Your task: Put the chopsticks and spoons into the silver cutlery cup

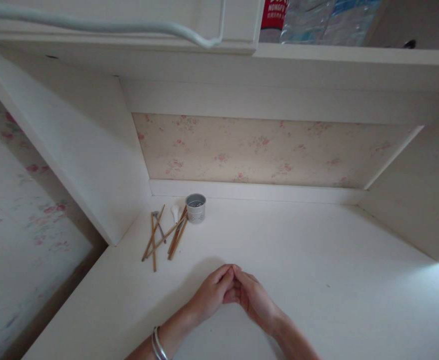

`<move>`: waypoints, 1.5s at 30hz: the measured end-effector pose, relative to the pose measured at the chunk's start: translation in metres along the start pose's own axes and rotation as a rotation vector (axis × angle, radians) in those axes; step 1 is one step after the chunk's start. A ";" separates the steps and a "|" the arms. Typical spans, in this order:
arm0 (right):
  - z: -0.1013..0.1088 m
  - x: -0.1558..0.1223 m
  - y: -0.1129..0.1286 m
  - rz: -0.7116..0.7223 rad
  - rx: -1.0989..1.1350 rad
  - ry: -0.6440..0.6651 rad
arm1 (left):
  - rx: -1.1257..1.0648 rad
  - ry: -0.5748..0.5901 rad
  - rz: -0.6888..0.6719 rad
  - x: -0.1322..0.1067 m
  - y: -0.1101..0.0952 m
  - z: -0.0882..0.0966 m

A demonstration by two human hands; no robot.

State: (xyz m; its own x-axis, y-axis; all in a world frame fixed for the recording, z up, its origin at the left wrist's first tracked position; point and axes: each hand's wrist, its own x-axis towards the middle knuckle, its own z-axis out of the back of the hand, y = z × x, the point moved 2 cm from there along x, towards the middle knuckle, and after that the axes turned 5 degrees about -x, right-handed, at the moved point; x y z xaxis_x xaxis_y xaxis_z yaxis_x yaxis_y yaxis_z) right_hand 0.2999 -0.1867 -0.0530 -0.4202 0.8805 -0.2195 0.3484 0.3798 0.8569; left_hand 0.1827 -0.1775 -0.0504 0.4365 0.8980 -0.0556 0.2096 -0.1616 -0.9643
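Two bare hands meet at the near edge of a white-painted wooden desk [317, 260], fingertips pressed together and palms loosely cupped. Left hand [210, 295], with thin silver bangles [158, 344] at the wrist, curls its fingers half closed against the right hand [255, 300], which is bent the same way. Neither hand grips any object; each touches only the other and rests on the desk.

Beyond the left hand, toward the far-left corner of the desk, lies a loose scatter of brown wooden chopsticks [165, 235], crossed over one another and flat on the surface. Among the chopsticks sit a grey metal utensil [157, 220], partly covered, and a small white ceramic spoon [175, 211] at their far end. Just right of the chopsticks' far tips stands a small round perforated metal cup [196, 207], upright and open at the top, close to the desk's rear ledge. All of these lie well apart from the hands, with bare desk between.

Behind the cup rises a back panel of pale wallpaper printed with pink flowers [264, 147], framed by white boards. Above it, on a white shelf [354, 52], stand a red-labelled bottle [274, 15] and clear plastic water bottles [317, 20], while a pale grey cable [110, 25] loops across the shelf to the left.
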 end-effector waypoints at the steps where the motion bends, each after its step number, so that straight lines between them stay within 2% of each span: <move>1: 0.000 0.000 0.000 0.001 -0.002 0.001 | -0.001 0.001 0.000 0.000 0.000 0.000; 45: 0.003 0.002 -0.004 -0.002 -0.005 -0.006 | 0.033 -0.007 -0.002 0.000 -0.001 0.000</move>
State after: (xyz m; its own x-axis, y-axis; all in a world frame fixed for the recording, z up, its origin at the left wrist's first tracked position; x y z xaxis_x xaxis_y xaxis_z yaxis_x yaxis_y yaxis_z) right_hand 0.3004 -0.1854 -0.0581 -0.4158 0.8814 -0.2243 0.3432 0.3805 0.8588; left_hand 0.1820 -0.1776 -0.0495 0.4298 0.9012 -0.0551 0.1815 -0.1460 -0.9725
